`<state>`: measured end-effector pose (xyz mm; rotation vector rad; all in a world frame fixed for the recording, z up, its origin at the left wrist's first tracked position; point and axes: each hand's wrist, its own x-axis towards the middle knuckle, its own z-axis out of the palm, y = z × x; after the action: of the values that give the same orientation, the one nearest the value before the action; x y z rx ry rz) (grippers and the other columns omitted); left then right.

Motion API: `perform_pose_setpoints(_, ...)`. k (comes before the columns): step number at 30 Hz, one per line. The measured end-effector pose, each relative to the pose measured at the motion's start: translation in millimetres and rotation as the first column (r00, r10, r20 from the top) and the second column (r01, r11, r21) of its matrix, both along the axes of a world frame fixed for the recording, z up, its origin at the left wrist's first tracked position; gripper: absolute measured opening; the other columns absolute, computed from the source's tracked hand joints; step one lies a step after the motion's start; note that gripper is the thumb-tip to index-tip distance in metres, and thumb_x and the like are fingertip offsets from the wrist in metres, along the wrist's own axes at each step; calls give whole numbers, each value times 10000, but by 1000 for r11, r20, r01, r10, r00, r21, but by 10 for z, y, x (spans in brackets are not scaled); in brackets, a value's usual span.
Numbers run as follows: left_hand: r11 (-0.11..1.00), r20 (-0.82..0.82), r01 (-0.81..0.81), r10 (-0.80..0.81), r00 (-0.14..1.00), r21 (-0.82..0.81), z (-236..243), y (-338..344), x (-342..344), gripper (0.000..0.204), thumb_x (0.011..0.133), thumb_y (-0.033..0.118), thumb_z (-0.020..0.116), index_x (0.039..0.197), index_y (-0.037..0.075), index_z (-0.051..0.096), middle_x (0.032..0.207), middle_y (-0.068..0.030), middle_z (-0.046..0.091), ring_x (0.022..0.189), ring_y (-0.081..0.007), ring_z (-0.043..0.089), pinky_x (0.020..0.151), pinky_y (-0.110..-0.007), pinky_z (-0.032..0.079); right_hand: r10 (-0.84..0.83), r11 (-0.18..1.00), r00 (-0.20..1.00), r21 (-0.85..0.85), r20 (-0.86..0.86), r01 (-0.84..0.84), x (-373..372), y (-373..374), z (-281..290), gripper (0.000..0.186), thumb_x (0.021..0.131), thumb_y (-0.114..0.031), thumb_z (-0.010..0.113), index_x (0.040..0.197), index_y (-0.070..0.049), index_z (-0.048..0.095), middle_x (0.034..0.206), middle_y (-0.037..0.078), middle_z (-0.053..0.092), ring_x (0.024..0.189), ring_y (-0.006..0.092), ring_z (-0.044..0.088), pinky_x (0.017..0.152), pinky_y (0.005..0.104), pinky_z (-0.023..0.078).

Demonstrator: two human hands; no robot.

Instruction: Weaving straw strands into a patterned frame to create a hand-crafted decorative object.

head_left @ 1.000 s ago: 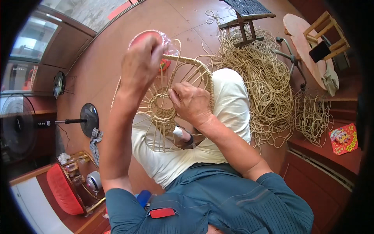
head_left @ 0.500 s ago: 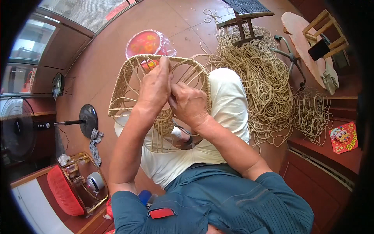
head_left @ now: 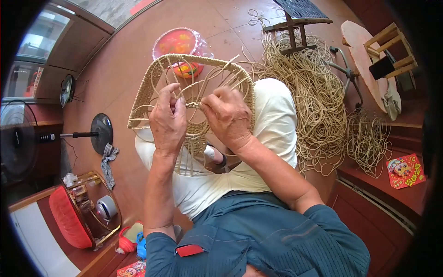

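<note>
On my lap rests a partly woven straw-coloured cord basket (head_left: 143,92) with a rounded, plaited rim and loose strands across its opening. Over that opening my left hand (head_left: 167,121) pinches a cord between thumb and fingers. Close by on the right, my right hand (head_left: 227,116) is closed with its thumb and forefinger on the same cord (head_left: 192,105), a short stretch of which shows between the two hands. A denser woven part (head_left: 196,144) lies below them, with straight strands hanging down between my knees. My right palm hides its other fingers' grip.
A big tangled heap of cord (head_left: 318,106) lies right of my knee, beside a dark-topped stool (head_left: 302,21). Beyond the basket stands a red patterned basin (head_left: 174,44) in clear plastic. A fan (head_left: 23,138) is at left, with a red-cushioned seat (head_left: 69,217) nearer me.
My hands have come down from the basket's far rim and moved apart, the left one shifting left. A cord now shows between them. The view has shifted slightly.
</note>
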<state>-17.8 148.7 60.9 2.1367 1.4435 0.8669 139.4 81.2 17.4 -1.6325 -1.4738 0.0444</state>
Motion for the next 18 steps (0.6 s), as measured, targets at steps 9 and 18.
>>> perform_pose_setpoints(9,998,20,-23,25,1000,-53,5,47,-30,319,1006,99,724,1325,88,718,818,-65,715,752,-147,693,734,-344,570,213,976,973,28,88,-216,-53,154,-99,378,873,-91,800,1237,-181,751,1056,28,715,1024,249,703,963,413,502)
perform_pose_setpoints(18,980,-45,168,-165,985,105,185,763,-115,84,1010,119,734,1053,46,735,897,-110,751,795,-281,734,738,-413,561,262,964,929,-37,262,-262,-67,70,-199,567,925,-99,719,1487,-56,647,1145,80,688,1101,272,673,1029,439,488)
